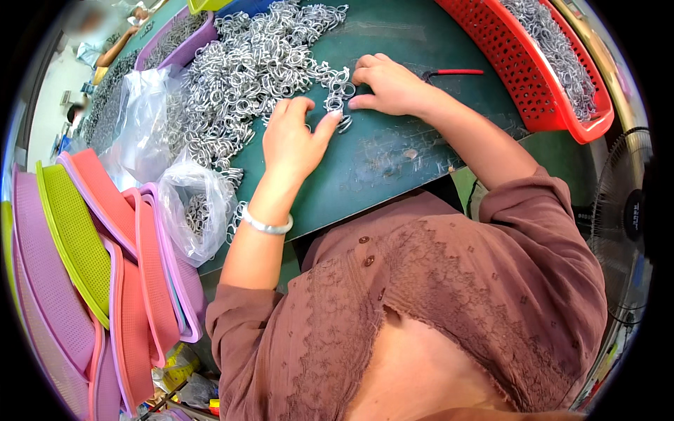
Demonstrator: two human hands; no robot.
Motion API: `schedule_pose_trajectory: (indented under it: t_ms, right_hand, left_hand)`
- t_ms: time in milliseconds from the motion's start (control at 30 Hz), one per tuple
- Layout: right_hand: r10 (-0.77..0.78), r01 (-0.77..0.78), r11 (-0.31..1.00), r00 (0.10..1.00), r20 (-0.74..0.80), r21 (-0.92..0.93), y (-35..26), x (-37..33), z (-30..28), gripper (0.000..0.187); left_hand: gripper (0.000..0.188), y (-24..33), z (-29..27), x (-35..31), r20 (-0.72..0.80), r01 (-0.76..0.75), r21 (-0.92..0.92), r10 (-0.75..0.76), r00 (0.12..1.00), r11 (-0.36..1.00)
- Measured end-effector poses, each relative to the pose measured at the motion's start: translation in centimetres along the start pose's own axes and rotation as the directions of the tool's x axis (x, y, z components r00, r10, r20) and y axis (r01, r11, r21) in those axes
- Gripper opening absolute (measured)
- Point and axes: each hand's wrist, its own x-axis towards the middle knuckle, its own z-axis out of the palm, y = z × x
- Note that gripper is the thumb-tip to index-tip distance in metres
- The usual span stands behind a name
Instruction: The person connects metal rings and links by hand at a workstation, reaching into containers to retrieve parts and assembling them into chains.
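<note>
A large heap of silver metal rings, some with small clasps, (246,70) spreads over the green table. At its right edge lies a small cluster of rings (337,91), between my two hands. My left hand (291,137) is over the table at the heap's near edge. Its thumb stretches toward the cluster, apart from the bent fingers. From the other side my right hand (388,85) reaches in, thumb and fingers apart, the fingertips right by the cluster's rings. Neither hand visibly grips a ring, though parts of the fingertips are hidden.
Red-handled pliers (456,71) lie beyond my right forearm. A red basket of metal pieces (505,63) stands at the right, a fan (625,217) below it. Clear plastic bags (151,119) and stacked coloured baskets (77,231) crowd the left. A purple basket (210,31) stands behind; another person's arm (116,49) shows far left.
</note>
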Motion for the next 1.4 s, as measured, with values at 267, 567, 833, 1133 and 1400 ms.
schedule_pose_trajectory:
  t_ms: [267, 567, 833, 1133, 1400]
  right_hand:
    - [-0.054, 0.092, 0.982, 0.973, -0.223, 0.165, -0.3, 0.6, 0.4, 0.025]
    - [-0.234, 0.202, 0.972, 0.887, -0.398, -0.121, -0.6, -0.8, -2.3, 0.007]
    - [-0.173, 0.161, 0.985, 0.846, -0.505, -0.069, 0.7, -1.4, -3.1, 0.007]
    - [-0.230, 0.245, 0.969, 0.874, -0.427, -0.021, 0.9, -1.5, -3.3, 0.008]
    - [0.114, -0.107, 0.993, 0.983, -0.142, 0.055, 2.6, -2.0, -4.6, 0.015]
  left_hand:
    - [0.019, -0.6, 1.0, 2.1, 0.145, 0.202, -0.202, -0.175, 0.974, 0.958]
    - [0.004, -2.4, -2.6, 0.8, -0.142, -0.001, -0.521, -0.086, 0.986, 0.854]
    - [0.011, -1.7, -1.9, -0.9, 0.021, 0.072, -0.295, -0.068, 0.997, 0.953]
    - [0.023, -0.4, -0.2, -1.0, 0.083, -0.108, -0.172, 0.124, 0.989, 0.979]
    - [0.040, 1.6, 2.0, 2.3, 0.090, -0.218, -0.194, 0.238, 0.967, 0.956]
